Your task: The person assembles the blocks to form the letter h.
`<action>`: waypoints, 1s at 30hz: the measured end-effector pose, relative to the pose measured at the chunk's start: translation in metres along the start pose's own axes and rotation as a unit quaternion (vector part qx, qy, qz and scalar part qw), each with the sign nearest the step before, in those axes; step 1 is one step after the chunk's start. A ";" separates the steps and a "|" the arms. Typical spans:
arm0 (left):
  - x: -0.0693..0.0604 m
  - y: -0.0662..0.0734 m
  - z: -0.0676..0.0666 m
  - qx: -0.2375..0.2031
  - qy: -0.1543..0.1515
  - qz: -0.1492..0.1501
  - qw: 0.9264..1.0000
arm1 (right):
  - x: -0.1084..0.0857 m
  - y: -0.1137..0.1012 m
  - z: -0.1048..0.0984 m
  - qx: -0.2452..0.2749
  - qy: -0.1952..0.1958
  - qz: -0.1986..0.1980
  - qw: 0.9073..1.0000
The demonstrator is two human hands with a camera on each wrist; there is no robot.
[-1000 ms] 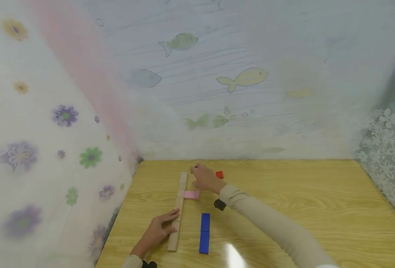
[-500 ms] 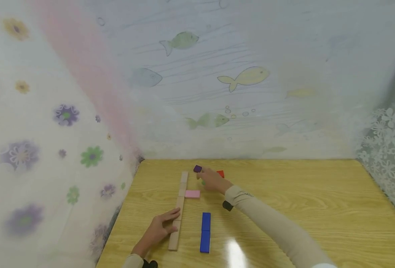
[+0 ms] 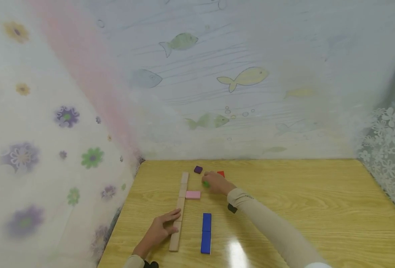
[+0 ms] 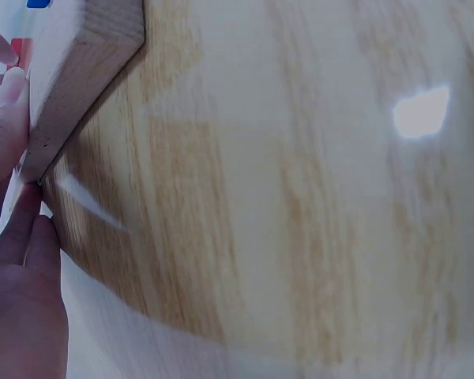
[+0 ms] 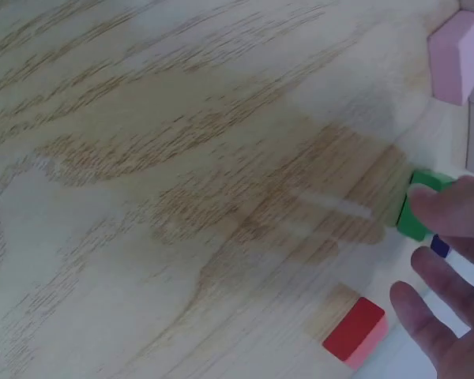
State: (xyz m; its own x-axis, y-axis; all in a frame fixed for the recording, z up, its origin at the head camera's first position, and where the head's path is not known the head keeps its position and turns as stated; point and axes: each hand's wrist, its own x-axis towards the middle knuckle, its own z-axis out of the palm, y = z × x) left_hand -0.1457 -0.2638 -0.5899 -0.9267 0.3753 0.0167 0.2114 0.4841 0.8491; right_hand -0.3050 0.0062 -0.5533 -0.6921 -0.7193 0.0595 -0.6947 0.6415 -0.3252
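Observation:
My left hand (image 3: 158,230) rests on a long row of plain wooden blocks (image 3: 174,242), its fingers fairly straight; in the left wrist view its fingers (image 4: 41,245) lie beside a block end. At the back of the table, my right hand (image 3: 216,182) pinches a small green block (image 5: 415,215), mostly covered by the thumb (image 5: 438,207). A dark purple block (image 3: 198,169) lies just left of that hand, apart from it. The red block (image 5: 354,328) is close to the right hand's outer fingers. Against the row's right side stands a pink block (image 3: 193,195).
Two blue blocks (image 3: 206,233) lie end to end, right of the wooden row. Behind the wooden table (image 3: 301,208) rises a wall (image 3: 251,141) painted with fish; a flowered wall (image 3: 50,186) borders its left side.
My right hand has let go of the purple block, which now lies on the table, and has moved right onto the green block. The left hand keeps its place on the row.

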 end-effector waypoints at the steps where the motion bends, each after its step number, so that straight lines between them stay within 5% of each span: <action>1: 0.000 0.000 0.001 0.001 0.000 0.002 1.000 | -0.001 0.001 0.001 0.002 0.004 -0.002 1.000; 18: 0.003 0.003 0.003 0.006 -0.007 -0.002 1.000 | -0.011 0.010 0.001 0.082 0.051 0.003 0.995; 30: 0.001 0.003 0.001 0.011 0.005 -0.004 1.000 | -0.014 -0.007 -0.006 0.130 0.061 -0.010 0.990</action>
State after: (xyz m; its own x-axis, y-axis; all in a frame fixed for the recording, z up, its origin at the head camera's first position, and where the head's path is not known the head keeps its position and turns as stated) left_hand -0.1455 -0.2612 -0.5876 -0.9317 0.3628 0.0157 0.2107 0.5048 0.8371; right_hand -0.2917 0.0132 -0.5457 -0.7089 -0.6827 0.1770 -0.6452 0.5264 -0.5537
